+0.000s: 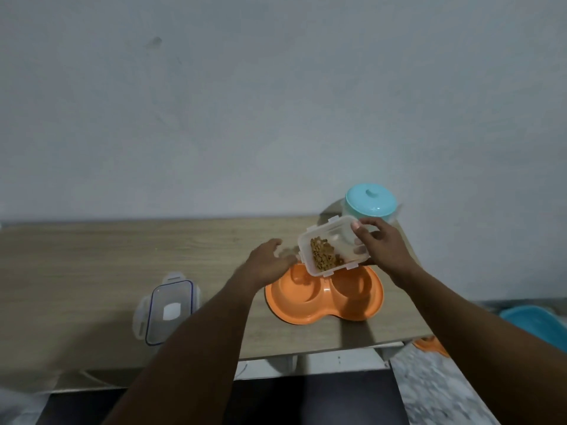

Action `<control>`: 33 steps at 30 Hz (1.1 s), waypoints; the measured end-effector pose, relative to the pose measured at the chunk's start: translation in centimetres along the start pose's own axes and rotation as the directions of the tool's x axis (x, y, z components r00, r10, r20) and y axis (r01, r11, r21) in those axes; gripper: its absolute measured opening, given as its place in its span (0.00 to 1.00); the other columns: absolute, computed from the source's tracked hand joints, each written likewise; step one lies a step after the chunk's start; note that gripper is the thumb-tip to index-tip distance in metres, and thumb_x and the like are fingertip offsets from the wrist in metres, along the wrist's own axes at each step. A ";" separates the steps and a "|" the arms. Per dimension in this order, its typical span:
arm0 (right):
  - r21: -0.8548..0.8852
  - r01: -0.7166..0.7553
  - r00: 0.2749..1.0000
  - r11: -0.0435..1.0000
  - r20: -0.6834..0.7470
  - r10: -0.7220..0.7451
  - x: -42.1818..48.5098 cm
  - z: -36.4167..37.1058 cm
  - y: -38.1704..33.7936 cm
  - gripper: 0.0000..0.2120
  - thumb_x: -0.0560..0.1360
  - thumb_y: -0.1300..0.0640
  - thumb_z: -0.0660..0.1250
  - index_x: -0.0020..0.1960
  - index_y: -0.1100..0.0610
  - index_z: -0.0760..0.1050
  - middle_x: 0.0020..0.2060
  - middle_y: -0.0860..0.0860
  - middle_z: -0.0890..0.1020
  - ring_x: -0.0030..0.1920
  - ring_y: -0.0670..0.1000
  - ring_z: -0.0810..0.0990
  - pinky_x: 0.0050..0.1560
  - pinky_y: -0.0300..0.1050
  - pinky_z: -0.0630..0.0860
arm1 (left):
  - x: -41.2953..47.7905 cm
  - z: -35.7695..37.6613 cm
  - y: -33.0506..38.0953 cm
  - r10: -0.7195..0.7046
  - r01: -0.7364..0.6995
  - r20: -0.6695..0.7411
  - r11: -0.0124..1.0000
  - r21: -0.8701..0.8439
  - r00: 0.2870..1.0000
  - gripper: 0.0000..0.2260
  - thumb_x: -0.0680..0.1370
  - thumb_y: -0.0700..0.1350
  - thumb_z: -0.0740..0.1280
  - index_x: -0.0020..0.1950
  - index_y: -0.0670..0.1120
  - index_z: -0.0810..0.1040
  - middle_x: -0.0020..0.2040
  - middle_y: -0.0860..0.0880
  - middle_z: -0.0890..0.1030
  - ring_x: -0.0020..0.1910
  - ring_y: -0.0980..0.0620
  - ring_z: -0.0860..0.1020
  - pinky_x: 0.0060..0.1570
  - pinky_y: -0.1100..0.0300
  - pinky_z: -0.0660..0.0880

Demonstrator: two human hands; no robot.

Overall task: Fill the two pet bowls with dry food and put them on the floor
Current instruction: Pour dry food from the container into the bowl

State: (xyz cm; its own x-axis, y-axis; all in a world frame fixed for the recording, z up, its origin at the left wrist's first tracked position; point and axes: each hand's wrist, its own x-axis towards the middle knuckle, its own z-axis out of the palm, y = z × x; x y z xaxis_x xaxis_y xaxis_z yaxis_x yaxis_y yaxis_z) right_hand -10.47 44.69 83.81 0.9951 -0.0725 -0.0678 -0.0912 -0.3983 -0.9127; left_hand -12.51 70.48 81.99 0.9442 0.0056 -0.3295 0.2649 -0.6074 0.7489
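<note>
Forearms reach forward from the bottom of the view, over the near edge of the wooden counter (92, 265). On the left of this counter a clear lid (168, 308) with a blue seal lies flat, well apart from the rest. Further in, the orange double bowl (325, 297) sits near the right end of the counter; both its hollows look empty or nearly empty, and the far left one is partly hidden.

Above its far left part, the right hand (380, 243) holds a clear food box (333, 245), tilted, with its fingers closed around the far end. The brown dry food (323, 256) has gathered at the low side. The left hand (270, 262) is just beside the box with spread fingers, holding nothing, and is a little blurred. Behind stands a jar with a turquoise lid (369, 200), against the wall.

The risk is in the pour: the box is wide, so a quick tilt could send pieces over the bowl's rim onto the counter. One-hand grip could also slip. Another orange bowl (431, 346) is partly visible on the floor at right.
</note>
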 end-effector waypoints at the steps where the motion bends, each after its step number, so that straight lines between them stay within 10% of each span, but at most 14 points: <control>1: -0.060 0.051 0.999 0.997 -0.016 -0.052 -0.1 0.1 0.1 0.27 0.74 0.33 0.66 0.66 0.49 0.73 0.51 0.54 0.83 0.47 0.52 0.85 0.42 0.54 0.85 | -0.5 0.4 -1.1 -0.005 0.005 0.061 1.000 0.015 0.998 0.38 0.69 0.58 0.75 0.76 0.50 0.66 0.71 0.49 0.72 0.67 0.48 0.73 0.62 0.55 0.71; 6: -0.219 0.215 0.977 0.952 0.032 -0.213 -1.3 1.6 -0.7 0.28 0.73 0.35 0.68 0.68 0.46 0.72 0.52 0.48 0.79 0.51 0.49 0.79 0.46 0.45 0.77 | -1.2 3.5 -6.0 0.065 -0.095 0.160 0.977 0.192 0.985 0.44 0.55 0.64 0.79 0.69 0.64 0.67 0.63 0.58 0.78 0.60 0.54 0.77 0.60 0.46 0.76; 33: -0.320 0.420 0.905 0.849 0.088 -0.415 -2.1 3.8 0.0 0.33 0.72 0.34 0.68 0.71 0.49 0.70 0.64 0.48 0.79 0.57 0.45 0.77 0.51 0.44 0.77 | -1.4 4.3 -7.0 0.081 -0.100 0.086 0.967 0.233 0.993 0.47 0.61 0.65 0.75 0.75 0.64 0.57 0.66 0.53 0.78 0.63 0.47 0.77 0.62 0.45 0.74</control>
State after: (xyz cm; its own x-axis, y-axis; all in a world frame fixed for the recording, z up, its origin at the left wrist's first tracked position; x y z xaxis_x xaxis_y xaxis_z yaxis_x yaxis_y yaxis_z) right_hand -12.37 48.32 82.44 0.9423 0.1806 0.2818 0.3284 -0.6611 -0.6746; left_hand -16.52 71.34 74.70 0.9421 -0.1124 -0.3158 0.1168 -0.7730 0.6236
